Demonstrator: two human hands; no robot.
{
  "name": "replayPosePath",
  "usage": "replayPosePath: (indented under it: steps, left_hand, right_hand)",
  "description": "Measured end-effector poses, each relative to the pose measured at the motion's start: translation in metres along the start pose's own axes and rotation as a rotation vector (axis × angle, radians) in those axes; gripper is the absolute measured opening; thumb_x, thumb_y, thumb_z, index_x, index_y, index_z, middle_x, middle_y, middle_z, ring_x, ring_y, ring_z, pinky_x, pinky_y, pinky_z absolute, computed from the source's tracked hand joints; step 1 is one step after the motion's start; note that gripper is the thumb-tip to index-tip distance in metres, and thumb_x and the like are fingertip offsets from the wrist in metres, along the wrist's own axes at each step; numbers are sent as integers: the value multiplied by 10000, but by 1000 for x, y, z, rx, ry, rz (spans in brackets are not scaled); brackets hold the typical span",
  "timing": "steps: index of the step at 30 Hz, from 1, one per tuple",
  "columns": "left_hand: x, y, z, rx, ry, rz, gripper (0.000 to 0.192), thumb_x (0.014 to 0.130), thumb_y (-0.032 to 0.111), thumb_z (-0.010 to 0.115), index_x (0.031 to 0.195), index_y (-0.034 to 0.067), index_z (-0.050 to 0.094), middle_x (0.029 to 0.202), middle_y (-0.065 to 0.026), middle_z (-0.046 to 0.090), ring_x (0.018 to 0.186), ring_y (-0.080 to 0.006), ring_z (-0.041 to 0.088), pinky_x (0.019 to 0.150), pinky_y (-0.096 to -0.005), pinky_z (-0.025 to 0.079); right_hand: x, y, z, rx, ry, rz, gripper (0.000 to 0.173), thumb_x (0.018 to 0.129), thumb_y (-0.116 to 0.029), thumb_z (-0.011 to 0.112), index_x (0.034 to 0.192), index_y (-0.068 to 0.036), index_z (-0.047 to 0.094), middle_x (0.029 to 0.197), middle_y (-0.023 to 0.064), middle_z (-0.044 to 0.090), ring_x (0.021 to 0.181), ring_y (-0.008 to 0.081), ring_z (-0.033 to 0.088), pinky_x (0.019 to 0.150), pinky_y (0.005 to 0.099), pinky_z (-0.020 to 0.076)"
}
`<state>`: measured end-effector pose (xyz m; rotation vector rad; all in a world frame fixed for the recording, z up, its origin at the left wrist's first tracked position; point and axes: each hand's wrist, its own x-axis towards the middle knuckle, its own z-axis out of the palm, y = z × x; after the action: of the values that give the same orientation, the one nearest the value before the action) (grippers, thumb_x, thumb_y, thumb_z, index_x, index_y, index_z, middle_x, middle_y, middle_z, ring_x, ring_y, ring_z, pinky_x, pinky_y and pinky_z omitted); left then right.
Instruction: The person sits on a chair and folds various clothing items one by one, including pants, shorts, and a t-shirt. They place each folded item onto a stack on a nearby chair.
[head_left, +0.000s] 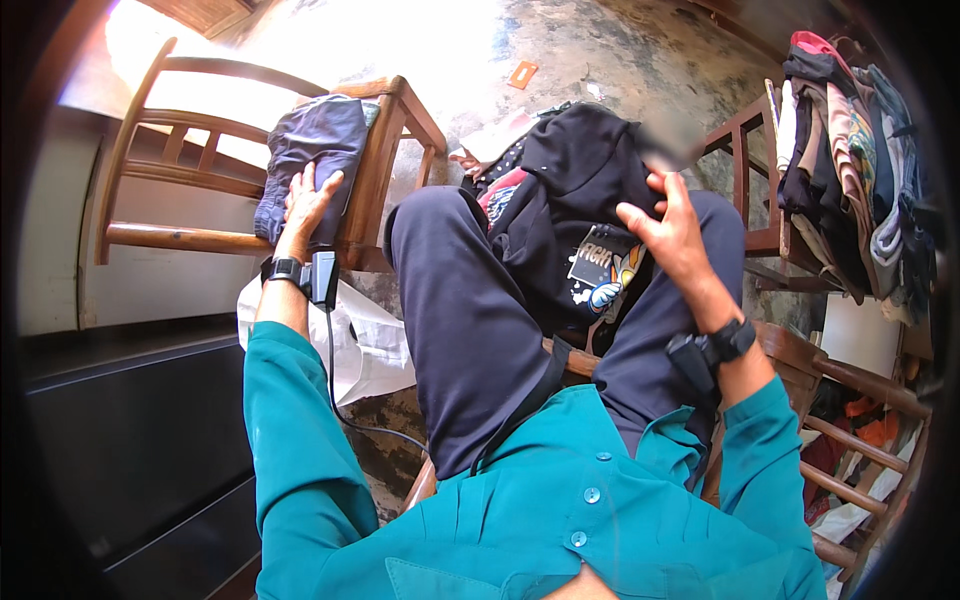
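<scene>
My left hand (307, 206) lies flat, fingers apart, on a folded dark grey-blue garment (319, 131). That garment rests on the seat of a wooden chair (386, 97) to my left. Between my knees, a black garment (574, 169) with a cartoon print and lettering drapes over other clothes. Over its right side hovers my right hand (671, 225), thumb and fingers apart with nothing visible in the grip. Whether its fingertips touch the cloth is hard to tell. A patterned garment (501, 202) in pink, white and blue peeks out at the heap's left.
Many garments (847, 165) hang over a wooden chair (757, 180) at the right. A slatted wooden chair (855, 450) stands at lower right. A white sack (367, 345) lies beside my left leg. An orange item (523, 74) is on the worn floor. A cable (352, 424) runs from my left wrist.
</scene>
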<state>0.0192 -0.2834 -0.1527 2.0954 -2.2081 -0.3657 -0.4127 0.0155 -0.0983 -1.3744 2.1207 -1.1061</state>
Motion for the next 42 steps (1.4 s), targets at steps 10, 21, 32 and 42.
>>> replayPosePath:
  steps: [10, 21, 32, 42]
  left_hand:
    - [-85, 145, -24, -424, 153, 658, 644, 802, 288, 715, 1361, 116, 446, 1416, -159, 347, 1286, -284, 389, 974, -407, 427]
    - [-197, 257, -103, -504, -60, 1290, 917, 517, 162, 822, 1349, 138, 438, 1395, -154, 381, 1291, -382, 362, 1055, -455, 339]
    - [-276, 195, -150, -122, -409, 1468, 458, 461, 88, 740, 901, 79, 614, 702, -47, 500, 695, -243, 536, 772, -359, 434]
    - [-304, 171, -203, -686, -763, 1631, 214, 777, 192, 654, 940, 55, 678, 767, -61, 563, 565, -196, 514, 504, -319, 365]
  right_hand:
    - [49, 47, 5, -461, -205, 34, 563, 723, -303, 702, 1192, -40, 533, 987, 176, 646, 962, 337, 603, 856, 428, 458]
    - [-17, -82, -56, -20, -182, -778, 318, 642, 3, 667, 948, -60, 608, 871, 124, 601, 818, 320, 613, 699, 379, 526]
    - [-117, -117, -51, 244, -447, -876, 396, 680, -152, 754, 1037, -55, 613, 961, 87, 593, 805, 237, 595, 689, 349, 483]
    - [-43, -36, -40, -287, -440, -742, 739, 649, -143, 733, 1333, -151, 453, 1368, 150, 431, 1234, 321, 441, 1022, 434, 351]
